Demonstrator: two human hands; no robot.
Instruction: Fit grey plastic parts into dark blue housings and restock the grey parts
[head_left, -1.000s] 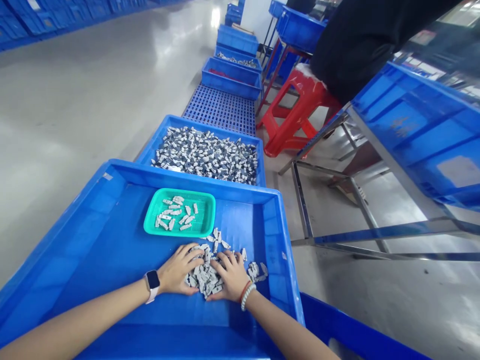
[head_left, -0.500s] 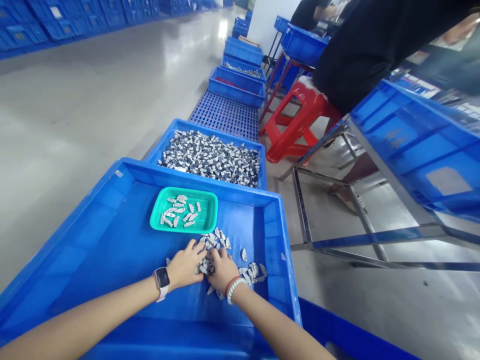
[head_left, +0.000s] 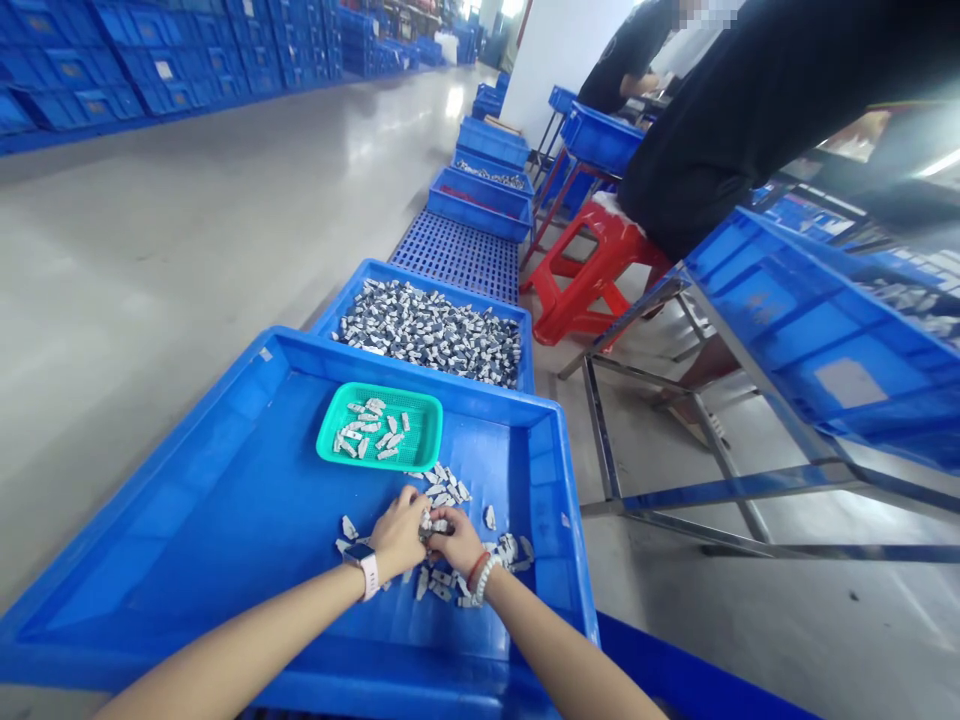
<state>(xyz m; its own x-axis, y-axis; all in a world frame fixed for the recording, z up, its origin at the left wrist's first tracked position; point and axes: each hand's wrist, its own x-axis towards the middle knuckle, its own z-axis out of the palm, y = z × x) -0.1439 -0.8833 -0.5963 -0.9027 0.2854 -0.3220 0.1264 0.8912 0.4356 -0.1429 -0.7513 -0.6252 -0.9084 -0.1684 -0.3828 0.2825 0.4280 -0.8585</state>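
Both my hands are cupped together over a heap of small grey-white parts [head_left: 442, 492] lying in a large blue bin [head_left: 225, 480]. My left hand [head_left: 399, 537], with a watch on its wrist, and my right hand [head_left: 454, 541], with bead bracelets, are closed round a bunch of these parts and touch each other. Loose parts lie scattered around and under the hands. Just beyond them in the same bin sits a small green basket [head_left: 424, 440] with several parts in it.
A second blue bin [head_left: 360, 285] full of grey parts stands right behind. Further blue bins and a blue pallet line the floor beyond. To the right are a red stool [head_left: 592, 275], a metal-framed table with a blue bin [head_left: 825, 330], and people in dark clothes.
My hands went from lying flat and spread on the heap to drawn together and closed round a bunch of parts. The view has tilted up and the heap looks more scattered.
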